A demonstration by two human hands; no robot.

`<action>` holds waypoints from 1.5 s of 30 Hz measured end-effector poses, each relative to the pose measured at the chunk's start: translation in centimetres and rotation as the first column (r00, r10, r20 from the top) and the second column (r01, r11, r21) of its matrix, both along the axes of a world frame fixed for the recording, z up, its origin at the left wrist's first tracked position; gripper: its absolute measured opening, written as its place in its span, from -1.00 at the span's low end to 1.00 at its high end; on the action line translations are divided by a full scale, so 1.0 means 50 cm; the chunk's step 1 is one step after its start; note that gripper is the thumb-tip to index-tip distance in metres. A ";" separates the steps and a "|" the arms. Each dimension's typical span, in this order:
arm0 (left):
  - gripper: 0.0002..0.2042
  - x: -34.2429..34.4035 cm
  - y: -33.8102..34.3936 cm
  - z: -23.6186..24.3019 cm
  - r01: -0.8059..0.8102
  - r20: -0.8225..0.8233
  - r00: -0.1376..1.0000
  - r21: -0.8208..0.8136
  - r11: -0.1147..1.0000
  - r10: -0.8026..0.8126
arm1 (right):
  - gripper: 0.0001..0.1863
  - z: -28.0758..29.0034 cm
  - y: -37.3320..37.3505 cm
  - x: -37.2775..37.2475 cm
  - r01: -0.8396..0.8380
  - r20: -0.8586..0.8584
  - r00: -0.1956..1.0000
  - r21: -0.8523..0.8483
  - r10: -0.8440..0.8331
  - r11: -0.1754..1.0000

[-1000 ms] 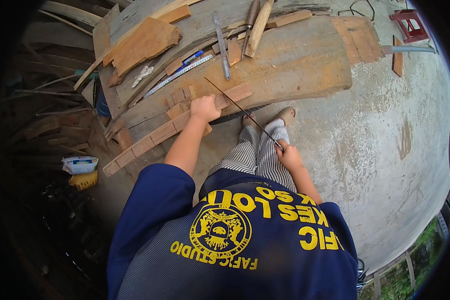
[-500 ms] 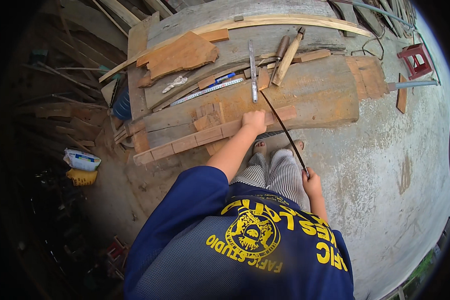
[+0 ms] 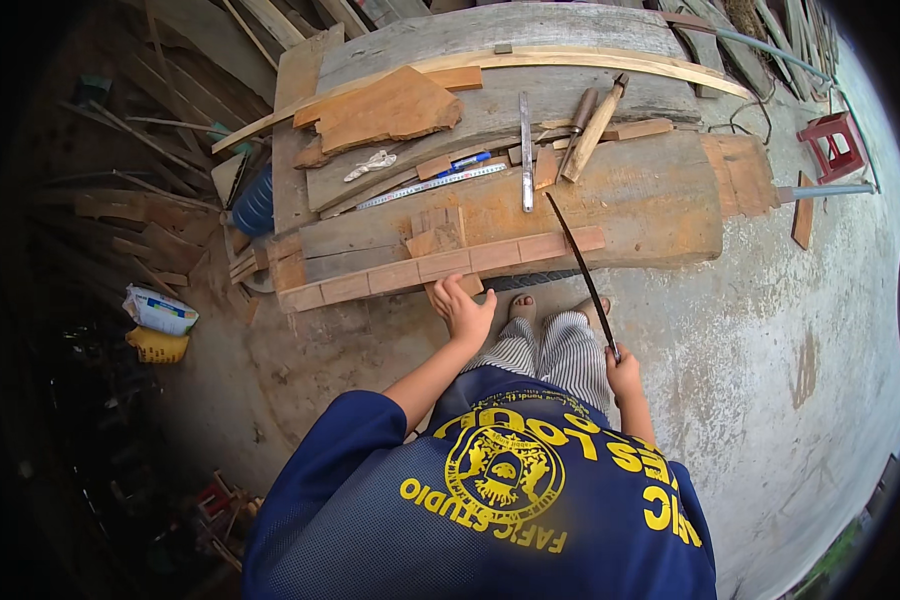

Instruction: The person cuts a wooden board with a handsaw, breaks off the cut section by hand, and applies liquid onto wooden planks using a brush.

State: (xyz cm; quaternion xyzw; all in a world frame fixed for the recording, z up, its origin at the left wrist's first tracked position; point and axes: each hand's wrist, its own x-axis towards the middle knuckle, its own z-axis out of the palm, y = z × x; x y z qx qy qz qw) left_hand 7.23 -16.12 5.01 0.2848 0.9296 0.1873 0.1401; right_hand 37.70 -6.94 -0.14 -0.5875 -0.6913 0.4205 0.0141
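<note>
A long reddish wooden strip (image 3: 395, 277), crossed by several dark lines, lies along the near edge of the plank workbench (image 3: 660, 190). Just in front of it is my left hand (image 3: 463, 312), fingers apart and holding nothing, its fingertips close to a small wooden block (image 3: 470, 287) under the strip. My right hand (image 3: 622, 368) is closed round the handle of a long, thin dark blade, apparently a saw (image 3: 577, 262) seen edge-on. The blade slants up past the strip's right end, with its tip over the bench.
On the bench lie a wooden mallet (image 3: 595, 130), a metal ruler (image 3: 526, 150), a measuring tape strip (image 3: 435, 186), a blue marker (image 3: 468, 162) and an irregular brown board (image 3: 385, 112). A red stool (image 3: 833, 148) stands at the right. Bags (image 3: 160, 312) lie on the floor at left.
My left hand has let go of the strip and drawn back toward me, its fingers now apart. The right hand keeps hold of the saw. The view has shifted slightly.
</note>
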 end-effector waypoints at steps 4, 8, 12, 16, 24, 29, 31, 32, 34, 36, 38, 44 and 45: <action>0.17 0.005 -0.015 -0.014 -0.525 0.080 0.843 -0.093 0.846 0.532 | -0.72 0.016 -0.002 -0.014 0.030 0.069 0.997 -0.128 -0.021 0.991; 0.27 -0.024 0.046 -0.010 -0.586 0.153 0.764 -0.242 0.773 0.627 | -0.71 0.010 -0.008 -0.017 0.018 0.041 0.999 -0.092 -0.015 0.996; 0.12 -0.050 0.054 -0.042 -0.601 0.064 0.768 -0.269 0.752 0.637 | -0.70 0.001 -0.012 -0.014 0.039 0.024 0.999 -0.091 -0.037 0.995; 0.05 -0.067 0.020 -0.035 -0.529 0.027 0.842 -0.159 0.834 0.539 | -0.72 -0.008 -0.020 -0.012 0.055 0.041 0.998 -0.073 -0.052 0.996; 0.10 -0.115 0.005 -0.065 -0.437 -0.061 0.894 0.105 0.894 0.444 | -0.71 -0.003 -0.024 -0.036 0.069 0.065 0.996 -0.091 -0.063 0.993; 0.13 -0.128 0.006 -0.068 -0.439 0.014 0.898 0.008 0.898 0.439 | -0.72 0.017 -0.024 -0.049 0.093 0.107 0.991 -0.142 -0.078 0.986; 0.15 -0.128 0.008 -0.068 -0.427 0.026 0.904 0.000 0.904 0.427 | -0.73 0.006 -0.030 -0.043 0.107 0.082 0.992 -0.122 -0.098 0.987; 0.15 -0.127 0.008 -0.068 -0.427 0.023 0.904 0.011 0.904 0.427 | -0.73 0.002 -0.033 -0.040 0.113 0.058 0.993 -0.101 -0.108 0.988; 0.15 -0.129 0.007 -0.072 -0.427 0.018 0.904 0.021 0.904 0.427 | -0.73 0.006 -0.032 -0.042 0.102 0.062 0.994 -0.111 -0.096 0.989; 0.19 -0.131 0.011 -0.070 -0.420 0.012 0.907 0.042 0.906 0.420 | -0.73 0.006 -0.032 -0.039 0.091 0.066 0.994 -0.120 -0.083 0.989; 0.12 -0.130 0.019 -0.064 -0.433 0.009 0.901 0.017 0.901 0.433 | -0.73 0.002 -0.033 -0.034 0.097 0.054 0.994 -0.132 -0.090 0.986; -0.39 -0.176 0.011 -0.047 -0.700 0.609 0.701 0.489 0.520 0.371 | -0.72 0.000 -0.037 -0.028 0.094 -0.001 0.996 -0.053 -0.095 0.994; -0.53 -0.187 0.013 -0.044 -0.858 0.831 0.497 0.428 0.283 0.251 | -0.72 0.001 -0.036 -0.027 0.099 0.000 0.995 -0.052 -0.099 0.994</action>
